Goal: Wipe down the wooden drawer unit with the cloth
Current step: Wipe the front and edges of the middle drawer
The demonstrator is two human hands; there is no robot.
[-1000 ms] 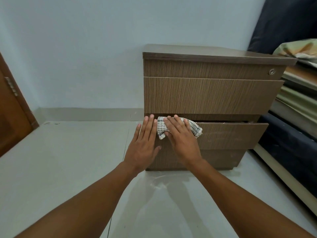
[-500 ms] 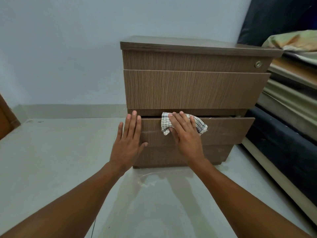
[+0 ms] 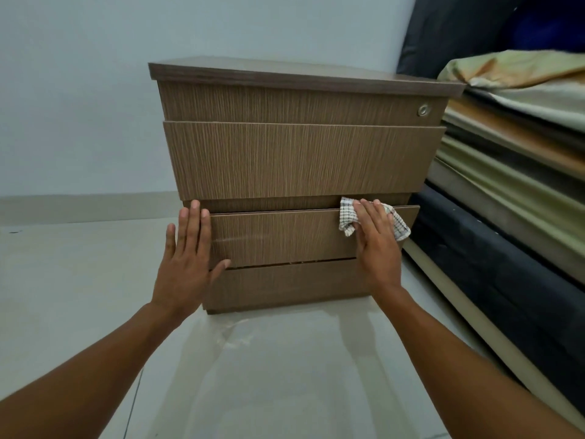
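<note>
Checked cloth (image 3: 373,218) has travelled from the left end of the lower drawer front to its right end, the right hand (image 3: 378,245) sliding it along the top edge of that drawer (image 3: 285,239), so by my reading one full pass across this panel is about done and the plinth below, the sides and perhaps the upper fronts remain. The right hand's grip is flat rather than closed: fingers spread and pressing the crumpled cloth against the wood, with white-and-dark grid fabric bunching out on both sides of the palm. The left hand (image 3: 186,258) lies open and empty, palm braced on the left corner of the drawer unit (image 3: 297,160), which has shifted from beside the cloth to well apart from it. The unit is brown laminate with fine vertical grain, square-edged, a small round metal lock (image 3: 423,109) at the top right. It stands on a pale glossy floor (image 3: 79,280), close beside stacked mattresses (image 3: 506,191).
</note>
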